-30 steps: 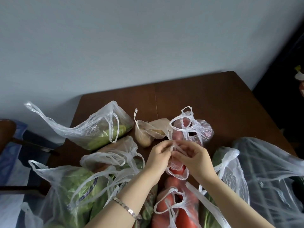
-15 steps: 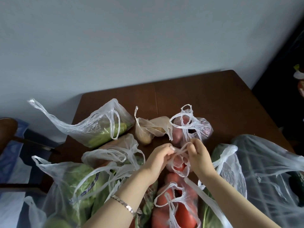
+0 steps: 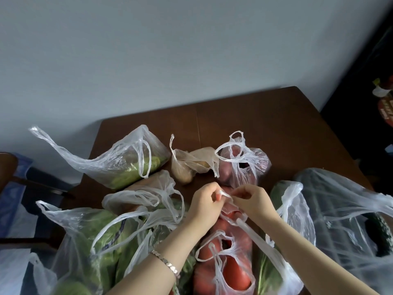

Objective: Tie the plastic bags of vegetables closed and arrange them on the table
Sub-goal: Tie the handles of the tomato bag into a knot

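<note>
Several clear plastic bags of vegetables crowd a dark wooden table [image 3: 265,124]. My left hand [image 3: 205,204] and my right hand [image 3: 253,201] meet at the table's middle, each pinching a twisted handle of a small bag of red produce [image 3: 228,209] that lies mostly hidden beneath them. Nearer me lies a bag of tomatoes [image 3: 231,271] with loose handles. Beyond my hands sit a bag of reddish round vegetables [image 3: 244,165] and a small bag of potatoes [image 3: 187,167], both untied.
A bag of green vegetables [image 3: 127,167] lies at the far left, leafy greens in bags [image 3: 93,241] at the near left, a large bag with dark produce [image 3: 348,220] at the right. A chair [image 3: 8,167] stands left of the table. Bare wood shows at the far side.
My hands have drawn closer together over the small red bag, and the handles between my fingers are pulled tighter and shorter than before.
</note>
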`<action>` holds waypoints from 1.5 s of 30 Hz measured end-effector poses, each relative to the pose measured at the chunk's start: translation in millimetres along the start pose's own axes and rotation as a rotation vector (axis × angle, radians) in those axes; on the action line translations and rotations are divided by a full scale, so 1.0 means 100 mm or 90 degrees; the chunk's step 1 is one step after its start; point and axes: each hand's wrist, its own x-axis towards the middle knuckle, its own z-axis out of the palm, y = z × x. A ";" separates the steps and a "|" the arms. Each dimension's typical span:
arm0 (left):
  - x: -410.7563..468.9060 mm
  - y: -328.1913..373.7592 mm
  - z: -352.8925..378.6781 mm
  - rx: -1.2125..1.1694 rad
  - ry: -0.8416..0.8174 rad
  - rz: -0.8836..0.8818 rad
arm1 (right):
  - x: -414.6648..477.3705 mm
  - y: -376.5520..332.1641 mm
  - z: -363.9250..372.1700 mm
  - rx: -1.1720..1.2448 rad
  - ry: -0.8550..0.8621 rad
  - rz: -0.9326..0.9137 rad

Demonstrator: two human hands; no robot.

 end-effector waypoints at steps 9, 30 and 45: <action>0.08 0.10 -0.07 -0.044 0.010 -0.093 | -0.08 0.06 -0.02 0.002 -0.085 -0.065; 0.42 -0.08 -0.12 -0.512 0.062 -0.549 | 0.00 0.13 -0.06 0.237 -0.094 -0.094; 0.57 -0.48 -0.17 -0.790 0.224 -0.588 | 0.41 0.64 -0.17 0.478 0.222 0.432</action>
